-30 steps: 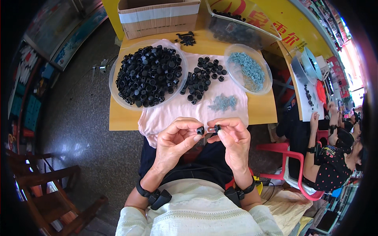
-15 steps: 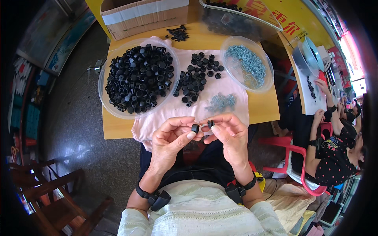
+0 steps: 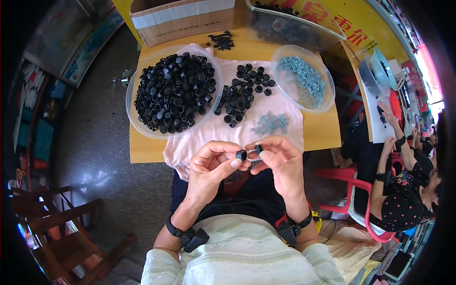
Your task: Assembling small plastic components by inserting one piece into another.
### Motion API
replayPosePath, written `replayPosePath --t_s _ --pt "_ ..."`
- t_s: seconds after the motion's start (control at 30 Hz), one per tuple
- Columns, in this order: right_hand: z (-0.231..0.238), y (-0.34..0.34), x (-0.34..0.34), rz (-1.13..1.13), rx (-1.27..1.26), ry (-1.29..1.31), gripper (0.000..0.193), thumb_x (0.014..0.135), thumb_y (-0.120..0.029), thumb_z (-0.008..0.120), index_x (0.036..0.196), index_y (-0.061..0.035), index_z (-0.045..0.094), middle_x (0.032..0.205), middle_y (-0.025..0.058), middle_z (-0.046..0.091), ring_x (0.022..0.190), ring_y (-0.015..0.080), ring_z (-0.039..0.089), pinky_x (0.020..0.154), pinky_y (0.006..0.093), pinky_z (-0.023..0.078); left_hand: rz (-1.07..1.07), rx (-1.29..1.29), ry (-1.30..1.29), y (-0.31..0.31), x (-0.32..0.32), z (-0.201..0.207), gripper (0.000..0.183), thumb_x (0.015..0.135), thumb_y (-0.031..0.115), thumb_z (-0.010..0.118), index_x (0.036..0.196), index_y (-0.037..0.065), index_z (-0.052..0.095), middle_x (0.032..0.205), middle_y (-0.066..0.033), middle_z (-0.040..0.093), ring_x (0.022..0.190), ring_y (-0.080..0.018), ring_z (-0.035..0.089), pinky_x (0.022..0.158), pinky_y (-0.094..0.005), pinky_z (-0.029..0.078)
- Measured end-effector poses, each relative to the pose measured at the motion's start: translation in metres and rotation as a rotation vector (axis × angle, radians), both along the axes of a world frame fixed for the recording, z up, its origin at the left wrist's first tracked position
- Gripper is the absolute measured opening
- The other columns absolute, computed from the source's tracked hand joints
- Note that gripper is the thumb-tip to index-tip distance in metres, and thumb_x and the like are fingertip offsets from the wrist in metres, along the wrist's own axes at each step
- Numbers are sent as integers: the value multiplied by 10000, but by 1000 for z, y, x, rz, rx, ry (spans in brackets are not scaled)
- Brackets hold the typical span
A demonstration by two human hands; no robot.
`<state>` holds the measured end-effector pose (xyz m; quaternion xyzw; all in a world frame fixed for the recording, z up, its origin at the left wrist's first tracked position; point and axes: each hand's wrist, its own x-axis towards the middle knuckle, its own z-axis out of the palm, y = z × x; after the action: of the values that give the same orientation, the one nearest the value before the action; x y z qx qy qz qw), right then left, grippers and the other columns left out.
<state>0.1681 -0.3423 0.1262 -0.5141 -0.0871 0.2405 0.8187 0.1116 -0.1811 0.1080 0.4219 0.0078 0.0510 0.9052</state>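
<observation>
From here I see the left hand (image 3: 209, 164) with its grip pinched on a black cap (image 3: 241, 155), and the right hand (image 3: 282, 164) pinching a black knob (image 3: 258, 148) with a screw (image 3: 251, 151), both held before the worktop (image 3: 316, 143). The 2 pieces aren't joined, and with heaps of loose caps (image 3: 173, 92) about, I'd judge plenty is left. The screw's long axis runs sideways, tip leftward at the cap, whose mouth seems to face right.

A dark, speckled floor (image 3: 128, 194) spreads left of the pale wooden bench (image 3: 319, 137), catching a soft sheen of light. A brown wooden chair (image 3: 71, 237) stands near left, crowded shelves (image 3: 40, 137) behind it; a red plastic chair (image 3: 337, 174) stands right. A yellow panel (image 3: 377, 34) lines the far side, and bright daylight (image 3: 433, 88) glares at far right.
</observation>
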Motion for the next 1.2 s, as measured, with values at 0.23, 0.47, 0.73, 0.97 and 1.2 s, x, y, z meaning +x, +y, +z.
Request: replayPosePath --t_s 0.23,0.47,0.73,0.97,1.2 --pt "21 1 1 -96 -408 -654 195 787 48 622 978 34 587 979 111 632 764 146 652 634 235 555 -34 -42 82 -4 10 -9 215 848 30 596 1047 -35 552 951 -134 632 829 -186 643 772 -300 535" --pt "18 -1 6 -168 -563 -840 272 701 49 694 949 -14 602 854 93 644 681 173 647 571 250 541 -77 -86 141 -6 14 -13 257 851 54 597 1079 -52 541 953 -138 633 821 -190 643 769 -299 537" --pt "18 -3 6 -163 -609 -876 304 669 27 723 943 -33 605 848 86 642 672 189 631 547 281 519 -72 -77 144 -7 14 -15 256 841 40 604 1072 -52 544 951 -135 634 813 -190 644 768 -302 536" --pt "18 -7 6 -143 -622 -939 317 661 53 710 949 -33 608 866 91 645 686 195 636 564 277 527 -75 -64 144 -7 13 -15 252 807 5 633 1045 -42 562 941 -121 634 809 -183 643 770 -294 533" --pt "11 -8 5 -153 -554 -868 310 676 80 699 955 -23 610 907 105 651 683 170 643 539 245 535 -77 -5 104 -7 15 -16 260 773 -53 640 1024 -37 575 970 -106 613 855 -168 627 798 -301 540"
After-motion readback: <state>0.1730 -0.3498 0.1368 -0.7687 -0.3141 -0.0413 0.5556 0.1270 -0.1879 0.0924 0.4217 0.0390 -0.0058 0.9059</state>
